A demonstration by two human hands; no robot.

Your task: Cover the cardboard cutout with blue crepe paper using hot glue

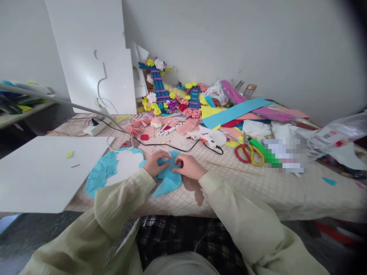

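Blue crepe paper (168, 178) lies near the table's front edge, between both hands. My left hand (156, 163) is closed with its thumb and fingers on the paper's left side. From the right, my right hand (189, 166) pinches the same paper, its fingers curled and partly hidden. Just left of them rests a white rounded board (126, 164) with blue crepe paper around part of its edge; my left forearm covers some of it. Beyond the hands is a white glue gun (210, 139) with a black cord.
A large white board (43, 172) covers the table's left front. Scissors (249, 154) with red and yellow handles lie on the right, near a thin stick (233, 168). Paper-flower decorations (160, 91) and coloured sheets (235, 112) pile up at the back. A power strip (97, 124) sits back left.
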